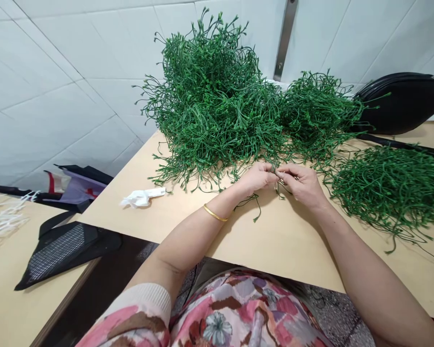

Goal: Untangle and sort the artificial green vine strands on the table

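Note:
Thin green stems with small knobbed tips lie in a tall tangled heap (217, 96) at the back of the table. My left hand (258, 177), with a gold bangle at the wrist, pinches a green stem (271, 168) in front of this heap. Close against it, my right hand (300, 183) has thumb and forefinger pressed together on the same stem. The fingertips of both hands nearly meet and partly hide it. A few loose stems (255, 207) trail on the table below my left hand.
A smaller heap (314, 111) and a low pile of stems (394, 183) lie to the right. A black bag (401, 103) stands behind. A crumpled white tissue (139, 198) lies at left. White strips (3, 221) and black mesh fabric (58, 253) rest on another table (7, 294).

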`<state>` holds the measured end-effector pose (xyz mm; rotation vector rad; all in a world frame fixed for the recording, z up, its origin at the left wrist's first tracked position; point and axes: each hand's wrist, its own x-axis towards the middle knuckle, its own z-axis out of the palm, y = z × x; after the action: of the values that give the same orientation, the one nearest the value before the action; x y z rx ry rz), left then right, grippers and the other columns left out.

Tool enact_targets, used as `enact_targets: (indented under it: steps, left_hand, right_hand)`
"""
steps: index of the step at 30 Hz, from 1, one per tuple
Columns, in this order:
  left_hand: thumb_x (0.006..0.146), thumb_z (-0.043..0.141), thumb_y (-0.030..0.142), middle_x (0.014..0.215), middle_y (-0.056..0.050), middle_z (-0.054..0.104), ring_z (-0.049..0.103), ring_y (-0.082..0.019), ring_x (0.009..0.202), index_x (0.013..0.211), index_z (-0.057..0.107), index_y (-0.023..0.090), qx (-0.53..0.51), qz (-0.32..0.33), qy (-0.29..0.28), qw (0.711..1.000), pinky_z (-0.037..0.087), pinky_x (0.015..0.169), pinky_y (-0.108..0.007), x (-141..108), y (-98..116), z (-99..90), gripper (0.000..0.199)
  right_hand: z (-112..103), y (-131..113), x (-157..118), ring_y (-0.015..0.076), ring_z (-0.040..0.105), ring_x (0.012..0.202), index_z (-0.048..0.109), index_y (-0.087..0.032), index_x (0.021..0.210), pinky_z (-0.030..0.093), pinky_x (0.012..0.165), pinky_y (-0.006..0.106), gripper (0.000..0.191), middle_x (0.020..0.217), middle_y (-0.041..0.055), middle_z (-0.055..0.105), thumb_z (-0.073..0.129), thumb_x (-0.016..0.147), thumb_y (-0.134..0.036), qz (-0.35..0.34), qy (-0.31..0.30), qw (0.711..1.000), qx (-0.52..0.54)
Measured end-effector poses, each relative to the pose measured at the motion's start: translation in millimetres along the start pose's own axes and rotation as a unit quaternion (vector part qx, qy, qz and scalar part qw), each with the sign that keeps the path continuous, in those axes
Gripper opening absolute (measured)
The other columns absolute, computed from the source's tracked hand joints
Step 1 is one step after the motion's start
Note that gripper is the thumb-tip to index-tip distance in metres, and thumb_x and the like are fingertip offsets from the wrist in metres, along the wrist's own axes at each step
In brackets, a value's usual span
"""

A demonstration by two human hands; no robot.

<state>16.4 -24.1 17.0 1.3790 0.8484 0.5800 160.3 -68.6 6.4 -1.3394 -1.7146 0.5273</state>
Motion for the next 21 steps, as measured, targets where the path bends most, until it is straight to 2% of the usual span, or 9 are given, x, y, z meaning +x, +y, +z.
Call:
enact_targets:
  steps: [2, 4, 8, 11, 14, 18, 21]
  left_hand:
    - [0.064, 0.053, 0.017, 0.047, 0.007, 0.03, 0.024, -0.004, 0.043, 0.059, 0.041, 0.017, 0.073, 0.012, 0.029, 0.997, 0.016, 0.045, -0.022, 0.6, -0.9, -0.8, 0.013]
    - [0.065, 0.052, 0.019, 0.048, 0.004, 0.034, 0.03, -0.006, 0.045, 0.055, 0.041, 0.017, 0.191, 0.044, 0.063, 0.979, 0.02, 0.047, -0.023, 0.7, -2.0, -1.3, 0.015]
    - [0.066, 0.046, 0.015, 0.055, -0.004, 0.051, 0.046, -0.014, 0.057, 0.056, 0.052, 0.015, 0.443, 0.102, 0.117, 0.883, 0.027, 0.053, -0.027, -0.3, -3.0, 2.1, 0.011]
    - [0.066, 0.044, 0.013, 0.069, -0.011, 0.062, 0.057, -0.021, 0.069, 0.066, 0.062, 0.013, 0.559, 0.074, 0.116, 0.818, 0.033, 0.057, -0.029, -1.8, -0.9, 8.8, 0.018]
    - [0.069, 0.044, 0.015, 0.079, -0.013, 0.067, 0.062, -0.023, 0.077, 0.076, 0.068, 0.014, 0.612, 0.062, 0.105, 0.781, 0.039, 0.062, -0.03, -2.9, 1.6, 15.5, 0.025]
    - [0.072, 0.044, 0.018, 0.082, -0.013, 0.068, 0.063, -0.024, 0.082, 0.082, 0.07, 0.016, 0.626, 0.077, 0.102, 0.77, 0.041, 0.064, -0.03, -2.0, 1.7, 20.9, 0.028]
    - [0.074, 0.044, 0.019, 0.079, -0.014, 0.068, 0.063, -0.025, 0.082, 0.082, 0.07, 0.015, 0.638, 0.08, 0.094, 0.76, 0.041, 0.064, -0.031, -0.1, -0.5, 24.1, 0.028]
  right_hand:
    - [0.2, 0.0, 0.2, 0.015, 0.051, 0.063, 0.062, -0.019, 0.078, 0.035, 0.062, 0.029, 0.017, 0.07, 0.0023, 0.061, 0.046, 0.082, -0.025, -0.025, -0.013, 0.998, -0.057]
    - [2.2, 0.1, 0.3, 0.0163, 0.05, 0.064, 0.059, -0.018, 0.077, 0.032, 0.068, 0.032, 0.018, 0.067, 0.0034, 0.059, 0.043, 0.083, -0.022, -0.069, -0.027, 0.983, -0.17]
    - [7.7, -3.8, -0.5, 0.0202, 0.05, 0.068, 0.056, -0.016, 0.078, 0.025, 0.073, 0.035, 0.017, 0.068, 0.0078, 0.061, 0.039, 0.082, -0.014, -0.12, -0.08, 0.923, -0.356]
    - [6.2, -10.7, -0.2, 0.0204, 0.051, 0.067, 0.056, -0.015, 0.081, 0.023, 0.074, 0.036, 0.016, 0.071, 0.0094, 0.064, 0.04, 0.079, -0.012, -0.122, -0.149, 0.887, -0.419]
    - [-1.9, -18.0, 1.8, 0.0199, 0.052, 0.066, 0.056, -0.014, 0.081, 0.022, 0.075, 0.036, 0.016, 0.073, 0.0095, 0.066, 0.04, 0.079, -0.011, -0.103, -0.208, 0.86, -0.454]
    - [-12.5, -26.4, 4.6, 0.0201, 0.056, 0.071, 0.058, -0.015, 0.086, 0.023, 0.074, 0.034, 0.022, 0.079, 0.0084, 0.067, 0.039, 0.076, -0.007, -0.066, -0.246, 0.852, -0.458]
    - [-14.1, -34.3, 4.8, 0.0221, 0.058, 0.069, 0.061, -0.014, 0.081, 0.025, 0.074, 0.036, 0.024, 0.072, 0.0106, 0.066, 0.039, 0.075, -0.006, -0.027, -0.275, 0.826, -0.492]
